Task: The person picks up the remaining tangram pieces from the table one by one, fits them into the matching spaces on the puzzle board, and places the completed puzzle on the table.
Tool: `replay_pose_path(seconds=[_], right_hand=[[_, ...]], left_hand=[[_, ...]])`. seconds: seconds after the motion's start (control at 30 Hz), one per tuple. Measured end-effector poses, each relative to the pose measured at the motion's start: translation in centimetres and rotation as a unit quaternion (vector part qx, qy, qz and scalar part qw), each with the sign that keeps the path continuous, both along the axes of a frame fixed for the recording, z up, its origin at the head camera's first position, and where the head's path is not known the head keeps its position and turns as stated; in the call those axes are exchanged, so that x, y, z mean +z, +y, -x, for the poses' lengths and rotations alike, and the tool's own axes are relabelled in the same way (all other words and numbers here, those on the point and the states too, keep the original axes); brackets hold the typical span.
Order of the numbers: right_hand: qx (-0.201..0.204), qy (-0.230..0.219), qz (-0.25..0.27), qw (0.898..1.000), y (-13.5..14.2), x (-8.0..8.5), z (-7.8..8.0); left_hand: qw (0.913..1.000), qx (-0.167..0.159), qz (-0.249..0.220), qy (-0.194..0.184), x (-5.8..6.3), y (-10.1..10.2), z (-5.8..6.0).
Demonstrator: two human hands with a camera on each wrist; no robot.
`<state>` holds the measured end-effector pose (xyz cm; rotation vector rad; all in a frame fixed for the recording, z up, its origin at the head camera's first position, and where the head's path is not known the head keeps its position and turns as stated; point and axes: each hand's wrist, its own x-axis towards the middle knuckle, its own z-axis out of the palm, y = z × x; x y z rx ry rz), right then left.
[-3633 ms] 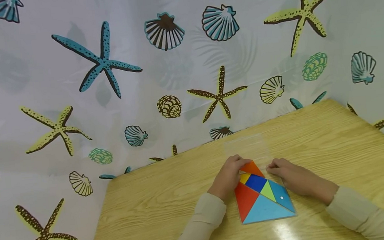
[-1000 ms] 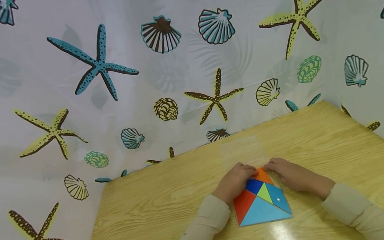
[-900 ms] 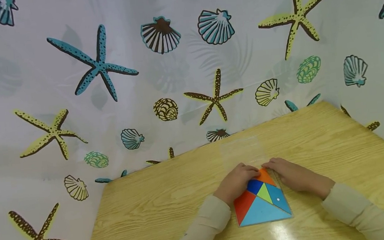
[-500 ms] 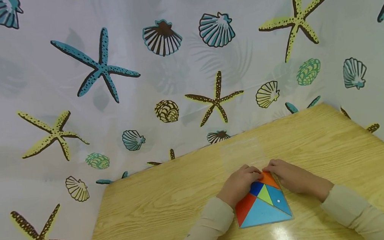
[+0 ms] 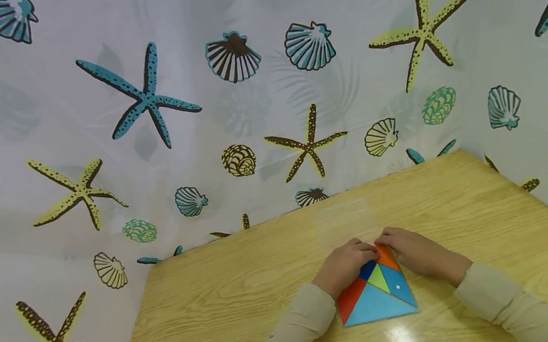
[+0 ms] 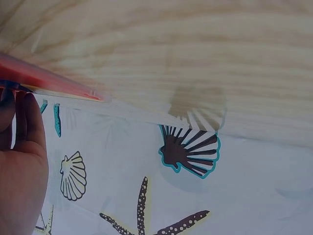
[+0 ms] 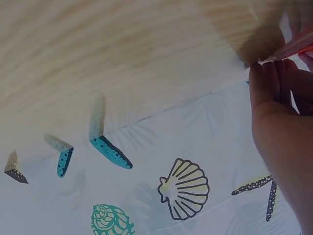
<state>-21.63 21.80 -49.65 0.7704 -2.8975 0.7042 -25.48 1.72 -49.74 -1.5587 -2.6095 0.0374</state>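
A tangram set lies in a thin clear tray (image 5: 382,320) on the table. Its light blue triangle (image 5: 376,304), red triangle (image 5: 348,297), blue square (image 5: 367,270), green triangle (image 5: 377,278) and blue parallelogram (image 5: 399,285) with a white dot lie flat together. At the far end is the orange triangle (image 5: 388,259), partly covered by fingers. My left hand (image 5: 347,265) has curled fingers on its left part and hides the yellow piece. Thumb and fingers of my right hand (image 5: 415,248) pinch at the far right corner; whether they touch orange piece as well as tray, I cannot tell.
A clear plastic lid or sheet (image 5: 346,219) lies behind the tray, faint against the wood-grain table (image 5: 217,301). A white curtain (image 5: 258,102) printed with starfish and shells hangs along the table's back and right side.
The orange triangle, askew earlier, now lies closer in line with the other pieces. My left hand has slid right over the yellow piece, and my right hand has come in to the far corner.
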Motion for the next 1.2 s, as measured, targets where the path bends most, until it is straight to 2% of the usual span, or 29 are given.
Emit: replay_pose_path(seconds=[0.1, 0.23, 0.37, 0.47, 0.63, 0.83, 0.97, 1.2], right_hand=[[0.003, 0.004, 0.000, 1.000, -0.1, 0.1, 0.0], [0.010, 0.010, 0.003, 1.000, -0.2, 0.1, -0.1], [0.018, 0.018, 0.006, 1.000, -0.3, 0.1, -0.3], [0.020, 0.021, 0.006, 1.000, -0.3, 0.1, -0.4], [0.014, 0.024, 0.003, 1.000, -0.3, 0.2, -0.4], [0.011, 0.015, 0.004, 1.000, -0.2, 0.1, -0.2], [0.008, 0.003, 0.026, 1.000, 0.1, 0.1, -0.1], [0.031, -0.019, 0.065, 0.997, 0.6, 0.7, 0.2]], left_hand=[[1.0000, 0.006, 0.006, -0.004, -0.1, 0.0, -0.1], [0.9998, 0.006, 0.016, 0.011, -0.4, -0.2, -0.3], [0.9980, -0.021, 0.030, 0.051, -0.4, -0.5, -0.8], [0.9964, -0.033, 0.039, 0.068, -0.3, -0.8, -1.3], [0.9970, -0.026, 0.029, 0.067, -0.3, -1.0, -1.7], [0.9939, -0.007, 0.049, 0.099, -0.2, -0.9, -2.6], [0.9910, -0.004, 0.072, 0.112, -0.5, -0.9, -3.1], [0.9880, 0.006, 0.094, 0.122, -0.7, -1.0, -3.5]])
